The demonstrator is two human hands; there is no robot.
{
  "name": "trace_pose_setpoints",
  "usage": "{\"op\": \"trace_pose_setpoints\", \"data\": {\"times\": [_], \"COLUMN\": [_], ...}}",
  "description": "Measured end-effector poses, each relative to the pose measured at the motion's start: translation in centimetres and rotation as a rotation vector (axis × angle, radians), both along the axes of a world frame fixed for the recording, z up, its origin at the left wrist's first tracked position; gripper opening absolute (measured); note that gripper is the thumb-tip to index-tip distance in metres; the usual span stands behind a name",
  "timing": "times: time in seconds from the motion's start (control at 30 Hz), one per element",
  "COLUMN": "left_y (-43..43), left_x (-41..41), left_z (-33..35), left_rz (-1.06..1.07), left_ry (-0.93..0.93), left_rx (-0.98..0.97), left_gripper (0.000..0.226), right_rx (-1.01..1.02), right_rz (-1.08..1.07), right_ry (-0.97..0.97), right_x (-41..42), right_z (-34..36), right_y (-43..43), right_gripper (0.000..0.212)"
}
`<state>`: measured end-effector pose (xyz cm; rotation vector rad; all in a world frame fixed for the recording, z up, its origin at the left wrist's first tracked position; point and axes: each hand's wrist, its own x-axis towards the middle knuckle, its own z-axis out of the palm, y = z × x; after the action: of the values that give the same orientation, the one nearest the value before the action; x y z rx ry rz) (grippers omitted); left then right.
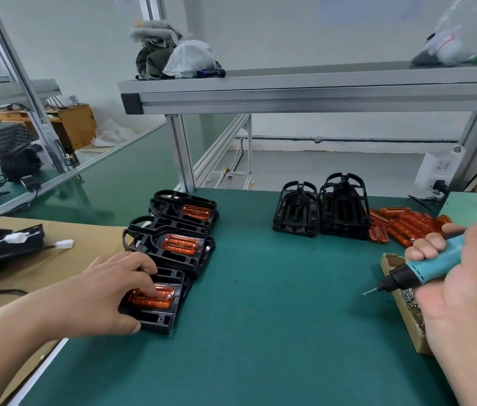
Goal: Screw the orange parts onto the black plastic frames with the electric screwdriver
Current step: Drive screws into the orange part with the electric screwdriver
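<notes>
1. Hidden: the left hand covers the far part of the near frame. The right forearm is cut off by the picture's right side. The rear of the screwdriver is blurred. The screw box, at the bench's right edge, sits partly behind the right hand.
2. Left hand: fingers fairly straight, pressing down on the orange part seated in the near frame, thumb at the frame's near edge. It grips nothing.
3. Right hand: wrapped round the screwdriver, held in the air over the bench's right side. The bit points left and slightly down and touches nothing.
4. Surface and room: green bench, cardboard sheet along its left edge, aluminium shelf over the far edge with bags on top, white wall behind.
5. Counts: three seated orange parts show, all near the left edge. Two left stacks lie beyond the near frame; frames per stack unclear. Two bare frame stacks stand at the far edge. A loose orange pile lies just right of them, overlapping, not countable.
</notes>
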<state>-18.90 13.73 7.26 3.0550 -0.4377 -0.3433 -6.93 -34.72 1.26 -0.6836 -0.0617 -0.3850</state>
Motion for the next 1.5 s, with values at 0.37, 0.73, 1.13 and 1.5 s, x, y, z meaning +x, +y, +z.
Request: {"op": "trace_pose_setpoints", "data": {"times": [0.37,0.73,1.13,1.5], "left_y": [1.1,-3.6,-18.9,-21.7], "left_x": [-0.1,-0.5,16.4,27.2], "left_z": [-0.9,-0.9,-2.6,-6.8], "left_rz": [-0.006,-0.006,0.398,0.597], "left_ry": [-0.048,-0.351,-0.192,-0.225], "left_rx": [0.006,-0.367,-0.965,-0.814], "left_gripper": [0.028,0.029,0.018,0.038], "right_rx": [0.003,0.031,0.055,0.068], "right_rz": [0.011,-0.016,0.017,0.007], "right_ry": [-0.006,0.029,0.072,0.09], "right_x": [0.0,-0.3,-0.3,0.3], "right_z": [0.0,0.7,0.8,0.2], "right_y": [0.1,-0.1,0.4,-0.1], "right_gripper": [0.036,0.038,0.034,0.034]}}
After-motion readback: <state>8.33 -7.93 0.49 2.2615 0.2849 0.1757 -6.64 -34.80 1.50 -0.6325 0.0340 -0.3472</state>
